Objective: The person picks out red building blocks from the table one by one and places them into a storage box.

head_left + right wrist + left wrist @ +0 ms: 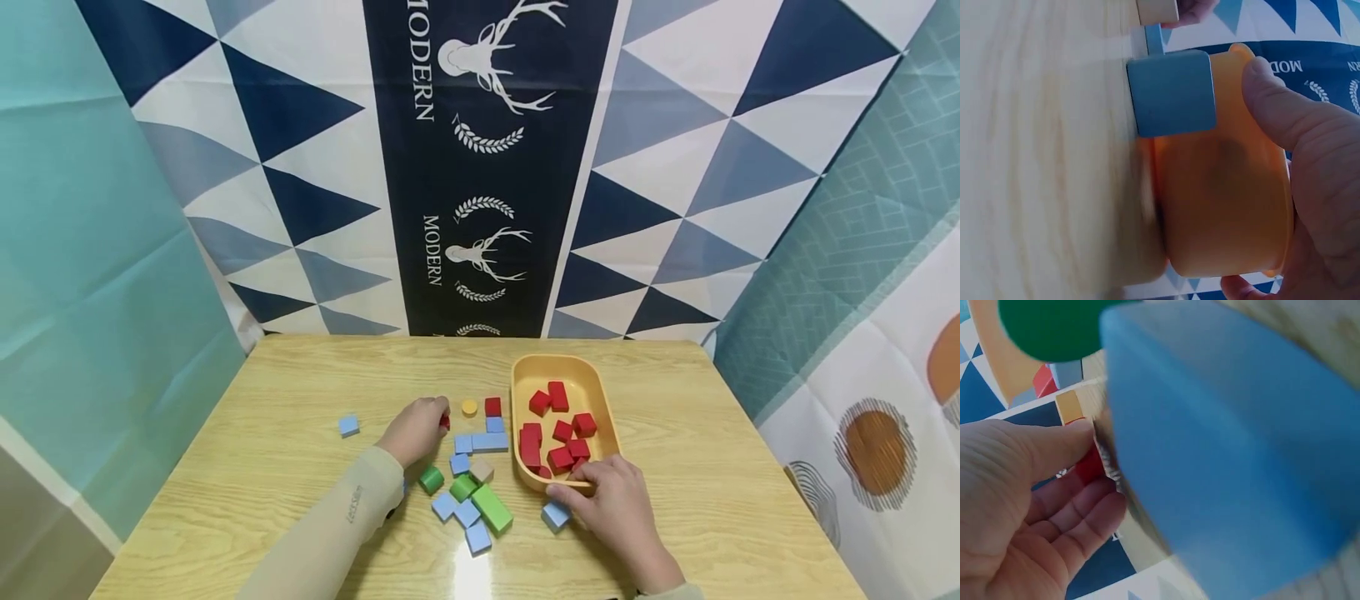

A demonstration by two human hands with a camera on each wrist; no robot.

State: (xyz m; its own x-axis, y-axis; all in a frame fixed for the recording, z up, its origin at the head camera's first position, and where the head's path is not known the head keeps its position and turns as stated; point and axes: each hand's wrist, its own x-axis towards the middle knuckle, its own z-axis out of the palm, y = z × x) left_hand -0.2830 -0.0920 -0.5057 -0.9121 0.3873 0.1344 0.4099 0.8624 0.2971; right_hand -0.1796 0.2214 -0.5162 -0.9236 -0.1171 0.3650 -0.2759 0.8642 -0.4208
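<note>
My left hand (pixel 417 432) pinches a red block (pixel 1090 464) between thumb and fingers, left of the loose blocks on the table. In the left wrist view a large blurred blue block (pixel 1229 450) fills the right side. With thumb and fingers, my right hand (pixel 617 505) grips the near rim of an orange plastic tub (pixel 1222 206). Several red blocks (pixel 561 458) lie inside the tub. A blue cube (pixel 1172 94) stands on the table against the tub's near side, by my right thumb.
Left of the tub lie several blue blocks (pixel 490 442), a red block (pixel 492 407), a yellow round piece (pixel 469 407), green blocks (pixel 492 509) and a beige block (pixel 481 472). A single blue block (pixel 348 426) sits farther left on the wooden table (pixel 247 467). Patterned cloth hangs behind.
</note>
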